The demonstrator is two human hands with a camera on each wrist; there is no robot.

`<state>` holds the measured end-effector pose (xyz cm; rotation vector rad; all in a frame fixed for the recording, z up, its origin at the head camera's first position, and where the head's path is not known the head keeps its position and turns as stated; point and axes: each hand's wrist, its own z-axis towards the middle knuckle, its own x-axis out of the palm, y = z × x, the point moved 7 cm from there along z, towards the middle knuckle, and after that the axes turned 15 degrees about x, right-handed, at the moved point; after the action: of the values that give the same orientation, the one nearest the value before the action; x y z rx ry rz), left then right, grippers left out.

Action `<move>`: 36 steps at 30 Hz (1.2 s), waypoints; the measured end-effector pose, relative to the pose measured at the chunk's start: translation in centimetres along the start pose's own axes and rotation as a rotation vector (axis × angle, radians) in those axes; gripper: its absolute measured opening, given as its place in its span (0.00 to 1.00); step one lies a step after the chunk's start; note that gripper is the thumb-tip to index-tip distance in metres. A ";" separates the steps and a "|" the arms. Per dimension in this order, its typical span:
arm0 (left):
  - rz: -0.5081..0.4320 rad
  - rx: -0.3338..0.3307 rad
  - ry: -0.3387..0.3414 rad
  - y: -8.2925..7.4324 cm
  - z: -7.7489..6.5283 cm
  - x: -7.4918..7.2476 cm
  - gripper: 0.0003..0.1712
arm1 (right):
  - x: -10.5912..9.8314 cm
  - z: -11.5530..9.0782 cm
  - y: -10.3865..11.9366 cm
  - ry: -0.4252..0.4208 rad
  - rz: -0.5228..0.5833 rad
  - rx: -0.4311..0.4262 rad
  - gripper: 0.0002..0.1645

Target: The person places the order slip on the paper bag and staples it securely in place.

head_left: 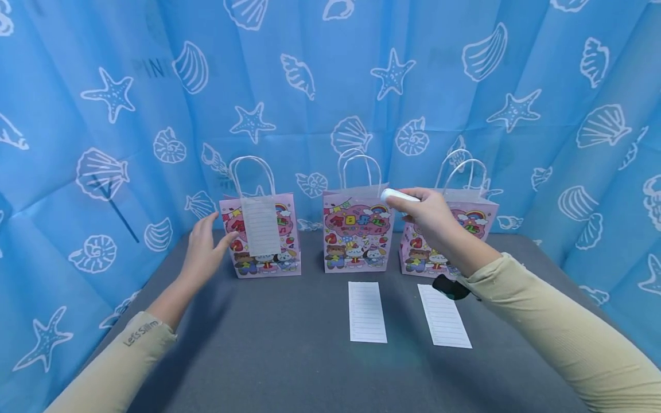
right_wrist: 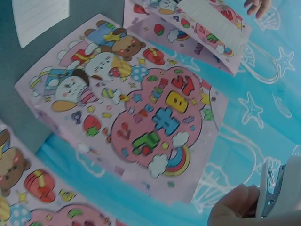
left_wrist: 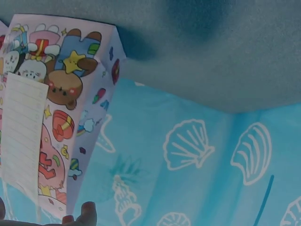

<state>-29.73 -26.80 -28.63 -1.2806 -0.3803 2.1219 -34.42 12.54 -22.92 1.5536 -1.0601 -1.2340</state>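
In the head view, my right hand point(head_left: 431, 215) grips a small white stapler point(head_left: 400, 196) in front of the top right corner of the middle pink paper bag point(head_left: 356, 241). Metal shows inside the stapler point(right_wrist: 272, 188) in the right wrist view. At the left, my left hand point(head_left: 202, 252) is spread beside the left pink paper bag point(head_left: 289, 252), holding nothing; whether its thumb touches the bag is unclear. Hanging over that bag's front is a lined paper strip point(head_left: 260, 226), from the top edge downward. My right forearm partly hides the right pink paper bag point(head_left: 475, 215).
Two more lined paper strips lie flat on the grey table point(head_left: 289, 355): one strip point(head_left: 367, 312) before the middle bag, another strip point(head_left: 445, 321) before the right bag. A blue shell-print curtain point(head_left: 330, 86) stands close behind the bags. White handles rise from each bag.
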 end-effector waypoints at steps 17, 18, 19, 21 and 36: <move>-0.018 0.025 0.029 -1.0 -1.6 1.6 0.39 | -4.5 -1.4 -2.7 -0.056 -0.099 0.057 0.41; -0.023 0.025 0.033 -1.1 -1.6 1.7 0.39 | -4.8 -1.5 -2.9 -0.061 -0.099 0.060 0.41; -0.025 0.026 0.037 -1.2 -1.7 1.9 0.39 | -5.1 -1.6 -3.0 -0.069 -0.101 0.063 0.41; -0.026 0.027 0.048 -1.3 -1.9 2.1 0.39 | -5.7 -1.7 -3.4 -0.079 -0.097 0.066 0.41; -0.038 0.021 0.124 -1.7 -3.6 4.3 0.40 | -10.4 -2.5 -6.7 -0.099 -0.009 0.158 0.20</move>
<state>-27.45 -23.02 -32.46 -1.3747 -0.3261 1.9979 -32.86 24.56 -26.39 1.6309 -1.2411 -1.2694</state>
